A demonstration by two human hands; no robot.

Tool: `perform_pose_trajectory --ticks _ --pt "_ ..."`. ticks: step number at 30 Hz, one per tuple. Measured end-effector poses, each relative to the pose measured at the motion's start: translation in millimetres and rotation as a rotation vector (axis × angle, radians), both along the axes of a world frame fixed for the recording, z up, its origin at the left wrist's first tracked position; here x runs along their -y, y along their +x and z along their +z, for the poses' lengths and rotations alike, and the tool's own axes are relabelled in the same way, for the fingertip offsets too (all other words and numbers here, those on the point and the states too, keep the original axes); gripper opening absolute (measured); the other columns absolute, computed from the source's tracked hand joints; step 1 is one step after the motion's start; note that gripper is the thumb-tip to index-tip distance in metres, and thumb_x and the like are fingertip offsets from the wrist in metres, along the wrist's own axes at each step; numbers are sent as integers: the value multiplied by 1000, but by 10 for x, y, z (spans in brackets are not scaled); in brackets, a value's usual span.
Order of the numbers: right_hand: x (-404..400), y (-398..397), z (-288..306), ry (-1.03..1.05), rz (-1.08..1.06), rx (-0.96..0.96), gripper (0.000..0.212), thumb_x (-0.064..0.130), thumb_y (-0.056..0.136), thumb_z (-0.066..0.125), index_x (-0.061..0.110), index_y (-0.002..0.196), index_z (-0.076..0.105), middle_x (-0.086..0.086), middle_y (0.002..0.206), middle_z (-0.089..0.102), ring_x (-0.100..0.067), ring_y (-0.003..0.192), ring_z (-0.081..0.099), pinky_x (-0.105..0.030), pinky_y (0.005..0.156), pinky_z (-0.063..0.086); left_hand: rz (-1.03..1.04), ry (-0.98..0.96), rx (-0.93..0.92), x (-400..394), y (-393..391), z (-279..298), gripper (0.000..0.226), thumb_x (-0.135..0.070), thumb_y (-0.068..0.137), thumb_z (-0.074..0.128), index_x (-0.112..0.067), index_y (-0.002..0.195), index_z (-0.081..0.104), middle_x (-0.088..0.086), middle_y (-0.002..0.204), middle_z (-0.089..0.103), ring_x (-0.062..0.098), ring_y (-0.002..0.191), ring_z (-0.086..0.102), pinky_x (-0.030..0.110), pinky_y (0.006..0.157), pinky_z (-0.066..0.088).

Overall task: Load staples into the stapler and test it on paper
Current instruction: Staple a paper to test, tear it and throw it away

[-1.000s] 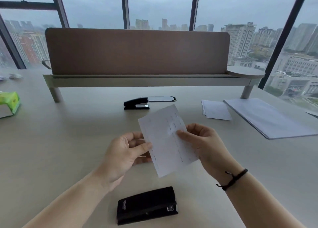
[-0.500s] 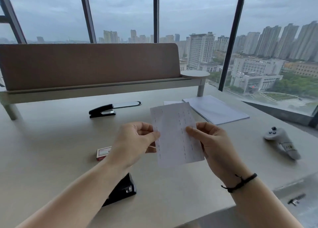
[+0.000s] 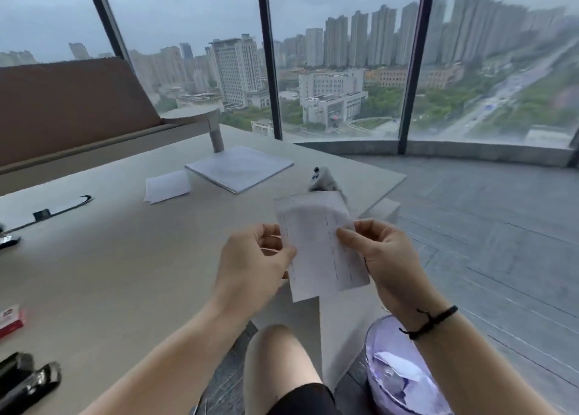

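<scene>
Windows now fill the view; head swung right toward bin [image 3: 404,380], both hands [image 3: 250,267] [image 3: 385,258] still pinching stapled paper [image 3: 319,245] past the table's [image 3: 125,258] right edge, probably tossing it.

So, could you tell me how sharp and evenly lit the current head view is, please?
Head view: soft, overcast daylight from the windows, no hard shadows or glare. Motion blur smears the left edge, the stapler and the red staple box especially. The paper slip and both hands, left hand and right hand, read fairly clearly. Wide-angle distortion bends the window frames.

Stapler [image 3: 28,383] cut off bottom-left.
</scene>
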State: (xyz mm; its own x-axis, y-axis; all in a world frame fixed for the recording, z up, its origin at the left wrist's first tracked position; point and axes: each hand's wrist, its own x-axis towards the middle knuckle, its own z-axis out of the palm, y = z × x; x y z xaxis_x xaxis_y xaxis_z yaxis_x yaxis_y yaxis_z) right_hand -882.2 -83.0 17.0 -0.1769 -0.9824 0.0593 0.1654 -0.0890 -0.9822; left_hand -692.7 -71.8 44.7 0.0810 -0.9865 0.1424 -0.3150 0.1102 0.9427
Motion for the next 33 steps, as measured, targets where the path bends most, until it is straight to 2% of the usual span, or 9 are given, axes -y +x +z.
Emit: perform_pose_trajectory --ticks 4,9,14,19,24,28,29,30,33 --pt "-131 -631 -404 96 -161 -8 10 13 83 77 16 74 74 0 73 74 -13 63 65 -24 54 49 -116 62 45 116 -688 -279 16 -7 83 73 -20 93 72 -2 75 76 14 67 73 28 63 62" --pt "-361 -1275 -964 270 -259 97 3 6 87 72 7 85 72 -8 80 75 -19 67 66 -28 57 55 -253 233 64 269 -1382 -827 26 -4 84 69 -28 95 67 8 86 77 28 82 75 49 76 62" --pt "-474 -1680 -1582 442 -328 160 10 0 92 63 1 98 71 -13 88 75 -18 62 70 -27 51 57 -308 347 165 438 -1903 -1446 22 -10 81 70 -29 92 68 2 84 76 21 80 74 47 79 61" --pt "-459 -1813 -2198 620 -345 199 15 -4 92 58 6 91 69 -12 81 73 -16 50 67 -26 44 52 -327 457 263 650 -2219 -2096 19 -12 80 71 -14 99 72 0 92 74 19 89 70 37 84 59" --pt "-343 -1747 -2909 837 -336 259 16 -7 94 48 -10 100 62 -14 82 64 -26 63 61 -30 46 54 -325 672 353 886 -2311 -2875 14 -15 72 74 -21 85 70 6 96 75 28 91 72 39 82 60" --pt "-222 -1612 -3424 991 -332 416 22 -11 93 43 -2 99 63 -14 83 65 -26 68 64 -35 41 58 -326 822 465 988 -2269 -3486 22 -6 71 67 -21 58 58 13 76 66 30 82 71 30 69 52" --pt "-178 -1588 -3560 1017 -348 462 24 -13 93 41 -2 98 63 -15 87 66 -28 69 64 -36 40 58 -335 842 468 1008 -2254 -3603 26 -5 69 66 -22 56 52 12 73 56 23 65 49 28 67 45" --pt "-129 -1573 -3713 1038 -367 502 27 -15 92 40 -3 100 63 -18 92 68 -31 71 66 -36 39 57 -339 866 455 1032 -2255 -3701 26 -6 67 65 -23 56 49 11 74 51 10 80 46 29 67 41" --pt "50 -1541 -4064 1084 -449 607 34 -13 93 34 -4 112 61 -23 105 70 -36 77 67 -34 39 55 -342 967 408 1117 -2303 -3862 25 -1 76 63 -20 65 51 13 77 58 20 67 57 31 53 53"
